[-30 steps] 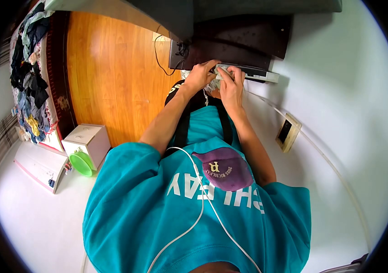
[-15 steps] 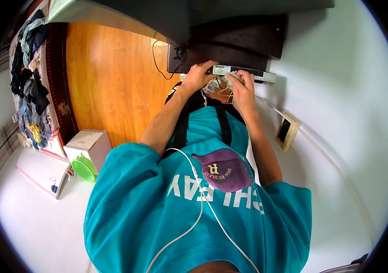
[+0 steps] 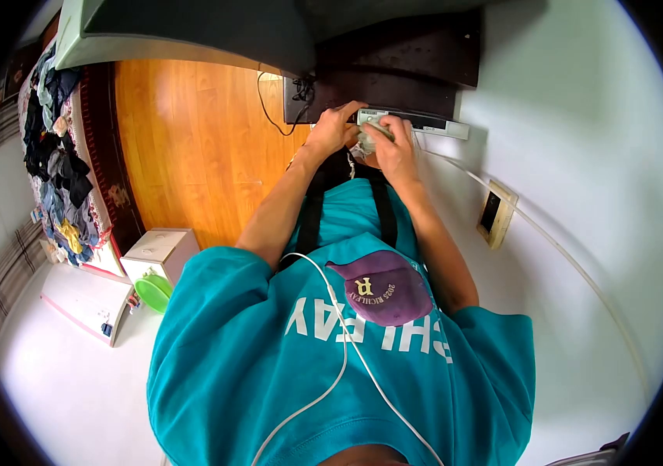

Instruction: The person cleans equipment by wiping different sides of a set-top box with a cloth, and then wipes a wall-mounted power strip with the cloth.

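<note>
A slim silver-and-black electronic box (image 3: 432, 123), resembling a set-top box, lies at the front of a dark shelf. Its left end is beside my left hand (image 3: 334, 129), whose thumb and fingers curl at that corner and appear to grip it. My right hand (image 3: 396, 153) presses a pale, crumpled cloth (image 3: 372, 138) against the left part of the box's front, with fingers bent over it. Both hands are close together there. The fingertips of my left hand are partly hidden.
Above the shelf (image 3: 393, 93) looms a large dark screen-like casing (image 3: 207, 31). A black cable (image 3: 267, 116) hangs at the shelf's left. A white cord (image 3: 533, 221) runs along the right wall past a framed socket (image 3: 496, 215). Clothes (image 3: 59, 167) lie on a bed at far left.
My right hand has slid left along the box's front with the cloth, closer to my left hand. The left hand stays at the corner. The view has shifted slightly.
</note>
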Tool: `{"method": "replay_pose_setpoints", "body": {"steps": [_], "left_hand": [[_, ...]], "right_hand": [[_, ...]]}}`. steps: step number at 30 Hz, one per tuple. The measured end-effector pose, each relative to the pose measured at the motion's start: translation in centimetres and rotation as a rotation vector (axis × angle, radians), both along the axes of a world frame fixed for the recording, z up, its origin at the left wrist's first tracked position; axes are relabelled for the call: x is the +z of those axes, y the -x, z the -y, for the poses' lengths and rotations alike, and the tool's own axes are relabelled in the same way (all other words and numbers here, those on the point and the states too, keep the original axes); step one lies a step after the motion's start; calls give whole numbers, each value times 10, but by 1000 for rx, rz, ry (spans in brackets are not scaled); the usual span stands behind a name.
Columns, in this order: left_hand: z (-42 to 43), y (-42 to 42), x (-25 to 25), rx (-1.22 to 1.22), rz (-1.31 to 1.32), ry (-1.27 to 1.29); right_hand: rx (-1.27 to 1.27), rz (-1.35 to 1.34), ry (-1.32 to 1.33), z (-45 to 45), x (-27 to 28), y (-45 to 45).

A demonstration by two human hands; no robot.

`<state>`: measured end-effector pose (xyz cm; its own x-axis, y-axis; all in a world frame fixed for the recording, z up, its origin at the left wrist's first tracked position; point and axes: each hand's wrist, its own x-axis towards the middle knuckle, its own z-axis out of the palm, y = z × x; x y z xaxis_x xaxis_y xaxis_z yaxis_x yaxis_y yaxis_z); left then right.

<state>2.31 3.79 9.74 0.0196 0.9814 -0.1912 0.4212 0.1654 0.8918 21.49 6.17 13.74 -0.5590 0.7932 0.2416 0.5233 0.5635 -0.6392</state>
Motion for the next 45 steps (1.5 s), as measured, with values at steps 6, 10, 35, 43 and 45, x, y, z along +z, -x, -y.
{"method": "replay_pose_setpoints", "body": {"steps": [6, 10, 35, 43, 45], "left_hand": [[-4, -4, 1, 27, 28, -67], [3, 6, 8, 75, 76, -15], [23, 9, 15, 5, -107, -96], [19, 8, 16, 1, -115, -115], [19, 9, 18, 4, -79, -91]], "right_hand": [[-66, 24, 17, -10, 9, -23], [-41, -30, 34, -11, 11, -23], [-103, 48, 77, -4, 7, -27], [-2, 9, 39, 5, 2, 11], [-12, 27, 85, 6, 3, 7]]}}
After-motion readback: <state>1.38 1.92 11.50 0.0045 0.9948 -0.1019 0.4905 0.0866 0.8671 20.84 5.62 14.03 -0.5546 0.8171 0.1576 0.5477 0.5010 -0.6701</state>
